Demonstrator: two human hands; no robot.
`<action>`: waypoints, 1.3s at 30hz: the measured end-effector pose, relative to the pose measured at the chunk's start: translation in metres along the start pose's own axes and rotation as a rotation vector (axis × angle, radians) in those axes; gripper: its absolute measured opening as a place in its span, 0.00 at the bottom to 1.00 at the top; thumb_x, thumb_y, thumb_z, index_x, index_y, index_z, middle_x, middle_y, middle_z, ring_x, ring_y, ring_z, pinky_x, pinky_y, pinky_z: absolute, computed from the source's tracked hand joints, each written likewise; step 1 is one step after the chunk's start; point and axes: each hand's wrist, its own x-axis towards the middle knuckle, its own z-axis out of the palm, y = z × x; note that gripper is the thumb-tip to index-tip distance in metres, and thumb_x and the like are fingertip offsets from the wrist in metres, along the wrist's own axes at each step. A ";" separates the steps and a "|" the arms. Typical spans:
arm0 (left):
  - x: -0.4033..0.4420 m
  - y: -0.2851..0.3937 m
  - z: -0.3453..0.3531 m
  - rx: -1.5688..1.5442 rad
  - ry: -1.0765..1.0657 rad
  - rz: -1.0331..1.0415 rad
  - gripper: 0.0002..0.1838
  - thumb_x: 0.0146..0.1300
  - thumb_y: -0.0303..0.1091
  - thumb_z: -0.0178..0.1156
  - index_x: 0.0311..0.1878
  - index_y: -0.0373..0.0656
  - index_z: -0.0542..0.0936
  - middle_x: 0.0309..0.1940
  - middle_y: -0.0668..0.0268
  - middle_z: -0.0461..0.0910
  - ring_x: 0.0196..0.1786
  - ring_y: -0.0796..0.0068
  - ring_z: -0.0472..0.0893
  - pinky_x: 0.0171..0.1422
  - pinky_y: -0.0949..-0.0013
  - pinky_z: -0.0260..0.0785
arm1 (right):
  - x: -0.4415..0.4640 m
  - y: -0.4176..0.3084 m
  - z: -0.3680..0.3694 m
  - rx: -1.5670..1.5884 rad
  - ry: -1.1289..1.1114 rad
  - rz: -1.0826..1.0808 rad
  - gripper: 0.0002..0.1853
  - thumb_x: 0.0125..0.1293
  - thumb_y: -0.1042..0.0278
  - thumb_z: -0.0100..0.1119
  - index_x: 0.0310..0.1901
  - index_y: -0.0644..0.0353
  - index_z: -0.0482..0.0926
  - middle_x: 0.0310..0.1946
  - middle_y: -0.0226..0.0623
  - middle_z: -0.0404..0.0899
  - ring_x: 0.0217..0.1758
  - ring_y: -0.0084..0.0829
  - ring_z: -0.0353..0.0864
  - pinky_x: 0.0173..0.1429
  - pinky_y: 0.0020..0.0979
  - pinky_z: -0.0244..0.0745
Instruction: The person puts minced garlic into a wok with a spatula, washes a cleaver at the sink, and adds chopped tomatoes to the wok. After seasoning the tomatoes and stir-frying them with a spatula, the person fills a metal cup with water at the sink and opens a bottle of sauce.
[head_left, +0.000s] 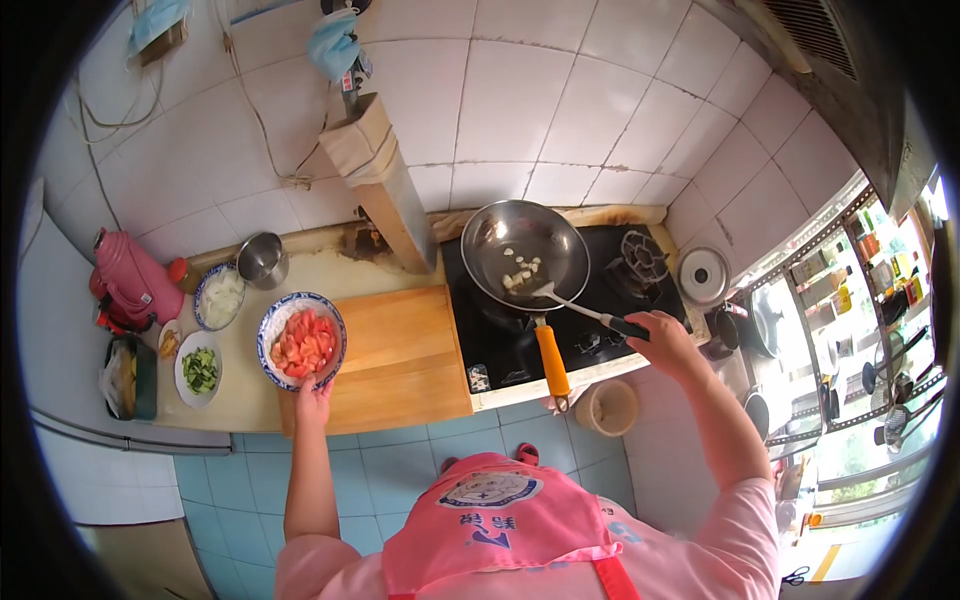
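Note:
My left hand (313,400) grips the near rim of a blue-and-white bowl (266,350) filled with chopped tomatoes (304,343). The bowl is at the left end of the wooden cutting board (400,340); whether it rests there or is lifted, I cannot tell. In my right hand (662,338) is a spatula (588,312) with a dark handle. Its blade lies inside the steel frying pan (485,238), beside several small pale pieces (521,273) that look like garlic. The pan sits on the black stove (500,350), its orange handle (551,360) pointing toward me.
Left of the board stand a bowl of sliced white onion (220,298), a plate of chopped green vegetable (187,390), a metal bowl (263,262) and a pink thermos (135,275). A pot lid (704,275) is right of the stove; a bin (608,408) stands below.

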 end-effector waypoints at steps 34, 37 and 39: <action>-0.201 -0.047 0.292 0.429 -0.373 -0.094 0.21 0.62 0.25 0.53 0.60 0.43 0.71 0.50 0.60 0.81 0.45 0.66 0.83 0.44 0.65 0.81 | 0.020 0.150 0.065 0.545 0.158 0.079 0.18 0.59 0.67 0.67 0.51 0.61 0.79 0.28 0.35 0.77 0.25 0.22 0.75 0.31 0.27 0.73; -0.189 -0.047 0.327 0.540 -0.392 -0.125 0.22 0.62 0.26 0.52 0.61 0.41 0.70 0.49 0.57 0.81 0.44 0.63 0.84 0.44 0.63 0.81 | 0.018 0.152 0.070 0.834 0.025 0.257 0.20 0.61 0.67 0.65 0.54 0.62 0.77 0.27 0.32 0.76 0.22 0.21 0.72 0.26 0.25 0.70; -0.177 -0.051 0.348 0.640 -0.396 -0.165 0.23 0.62 0.25 0.52 0.62 0.40 0.69 0.49 0.56 0.81 0.44 0.61 0.84 0.43 0.63 0.80 | 0.017 0.152 0.069 0.969 -0.014 0.301 0.20 0.63 0.67 0.64 0.55 0.63 0.76 0.27 0.31 0.75 0.20 0.20 0.71 0.23 0.23 0.68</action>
